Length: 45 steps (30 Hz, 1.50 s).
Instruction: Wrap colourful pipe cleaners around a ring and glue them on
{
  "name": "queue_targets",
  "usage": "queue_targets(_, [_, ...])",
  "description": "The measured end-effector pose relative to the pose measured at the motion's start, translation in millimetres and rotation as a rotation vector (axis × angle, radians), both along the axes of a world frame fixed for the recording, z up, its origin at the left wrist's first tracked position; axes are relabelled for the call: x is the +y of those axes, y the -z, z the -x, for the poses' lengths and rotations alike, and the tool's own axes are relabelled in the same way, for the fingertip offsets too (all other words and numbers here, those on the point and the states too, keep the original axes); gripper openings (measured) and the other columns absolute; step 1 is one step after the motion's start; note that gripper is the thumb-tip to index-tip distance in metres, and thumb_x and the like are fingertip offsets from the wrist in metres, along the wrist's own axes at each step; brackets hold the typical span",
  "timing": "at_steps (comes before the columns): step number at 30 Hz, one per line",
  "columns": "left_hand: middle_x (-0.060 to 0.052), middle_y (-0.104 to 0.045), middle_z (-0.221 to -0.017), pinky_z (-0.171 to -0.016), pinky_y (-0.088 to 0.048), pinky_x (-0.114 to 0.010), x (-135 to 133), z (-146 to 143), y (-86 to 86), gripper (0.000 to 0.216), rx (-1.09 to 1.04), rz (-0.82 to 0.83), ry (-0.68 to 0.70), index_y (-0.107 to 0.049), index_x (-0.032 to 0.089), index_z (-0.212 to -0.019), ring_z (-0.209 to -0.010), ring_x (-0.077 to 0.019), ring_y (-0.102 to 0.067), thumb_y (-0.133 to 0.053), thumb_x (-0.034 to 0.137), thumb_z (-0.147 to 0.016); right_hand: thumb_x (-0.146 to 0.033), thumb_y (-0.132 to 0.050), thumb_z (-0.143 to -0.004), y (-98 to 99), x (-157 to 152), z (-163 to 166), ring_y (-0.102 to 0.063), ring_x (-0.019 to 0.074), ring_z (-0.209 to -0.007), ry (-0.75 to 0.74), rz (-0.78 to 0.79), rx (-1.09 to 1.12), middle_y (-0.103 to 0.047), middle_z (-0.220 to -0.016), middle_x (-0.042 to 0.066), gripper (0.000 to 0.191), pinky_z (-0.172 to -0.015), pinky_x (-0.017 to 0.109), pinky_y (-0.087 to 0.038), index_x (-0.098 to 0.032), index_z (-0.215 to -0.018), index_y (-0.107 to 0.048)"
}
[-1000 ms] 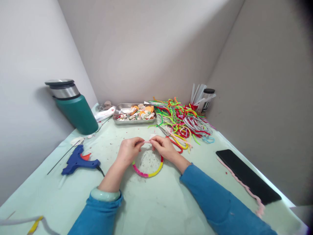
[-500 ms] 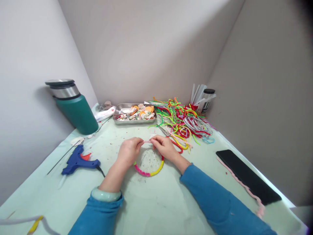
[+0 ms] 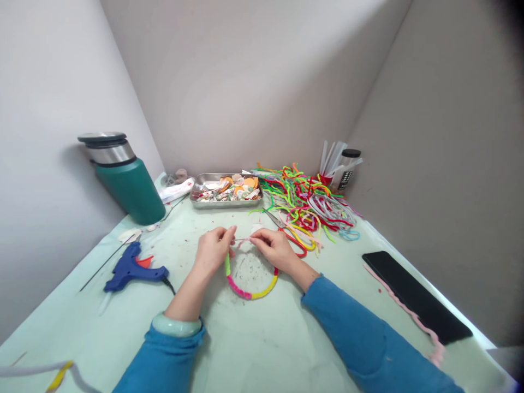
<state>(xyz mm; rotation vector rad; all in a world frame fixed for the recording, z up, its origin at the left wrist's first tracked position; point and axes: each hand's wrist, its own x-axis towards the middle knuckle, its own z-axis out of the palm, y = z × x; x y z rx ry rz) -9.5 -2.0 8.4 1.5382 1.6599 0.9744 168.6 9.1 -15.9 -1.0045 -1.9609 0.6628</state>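
Note:
A hoop (image 3: 238, 293) wrapped in green, pink, yellow and red pipe cleaner hangs between my hands over the table. My left hand (image 3: 213, 250) grips its upper left side, with the thumb pointing up. At the top of the hoop, my right hand (image 3: 273, 246) pinches a short pale pink pipe cleaner (image 3: 244, 242) between thumb and fingertips. A thin bare stretch of the hoop shows in the gap between the hands. My fingers hide part of the hoop's upper sides. Close to the right hand lie red-handled scissors (image 3: 296, 244).
A blue glue gun (image 3: 133, 268) and a green bottle (image 3: 130, 188) are on the left. Behind my hands are a metal tray (image 3: 225, 204) of cut pieces and a pile of pipe cleaners (image 3: 303, 191). A black phone (image 3: 413, 295) lies right, with a pink pipe cleaner along it.
My left thumb has lifted and the left hand has shifted slightly left. The pink strand between the hands has loosened, exposing a thin bare stretch. The hoop has moved slightly down and right.

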Motion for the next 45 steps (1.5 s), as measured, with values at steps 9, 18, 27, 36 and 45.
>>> queue_targets(9, [-0.013, -0.07, -0.077, -0.038, -0.037, -0.025, -3.9, -2.0, -6.8, 0.05, -0.393, 0.376, 0.108, -0.065, 0.007, -0.078, -0.036, -0.0108, -0.051, -0.055, 0.056, -0.071, -0.031, -0.051, -0.084, -0.6, -1.4, -0.3, -0.054, 0.0122, -0.064, -0.009, -0.002, 0.009, -0.064, -0.072, 0.002, 0.02, -0.06, 0.023, -0.04, -0.017, -0.082, -0.064])
queue_targets(18, [-0.011, -0.069, -0.068, -0.04, -0.039, -0.019, -2.2, 2.0, -3.7, 0.03, -0.537, 0.357, 0.162, -0.066, 0.006, -0.077, -0.039, -0.0077, -0.051, -0.066, 0.035, -0.068, -0.031, -0.052, -0.084, -3.0, -2.2, 0.2, -0.053, 0.0112, -0.062, -0.028, -0.004, -0.028, -0.063, -0.069, 0.002, 0.02, -0.058, 0.022, -0.038, -0.016, -0.079, -0.065])
queue_targets(27, [-0.012, -0.069, -0.083, -0.042, -0.04, -0.02, -3.9, 2.6, -4.7, 0.033, -0.569, 0.307, 0.202, -0.067, 0.007, -0.083, -0.043, -0.0073, -0.053, -0.071, 0.033, -0.063, -0.027, -0.052, -0.083, -3.9, -4.1, 0.6, -0.052, 0.0105, -0.059, -0.04, -0.011, -0.042, -0.063, -0.067, 0.001, 0.018, -0.056, 0.021, -0.037, -0.016, -0.077, -0.065])
queue_targets(36, [-0.003, -0.066, -0.062, -0.045, -0.04, -0.021, -3.1, 2.5, -4.7, 0.033, -0.548, 0.256, 0.231, -0.066, 0.01, -0.081, -0.043, -0.0077, -0.051, -0.074, 0.03, -0.056, -0.025, -0.052, -0.083, -3.8, -3.6, 0.5, -0.052, 0.0102, -0.06, -0.034, -0.021, -0.046, -0.063, -0.068, 0.001, 0.017, -0.058, 0.021, -0.037, -0.016, -0.077, -0.064])
queue_targets(45, [-0.007, -0.068, -0.074, -0.045, -0.042, -0.022, -2.6, 1.3, -4.4, 0.034, -0.515, 0.228, 0.245, -0.063, 0.009, -0.08, -0.042, -0.0083, -0.053, -0.072, 0.034, -0.059, -0.026, -0.051, -0.083, -2.6, -3.6, 0.4, -0.051, 0.01, -0.059, -0.031, -0.008, -0.066, -0.062, -0.066, 0.001, 0.018, -0.057, 0.021, -0.036, -0.016, -0.078, -0.065])
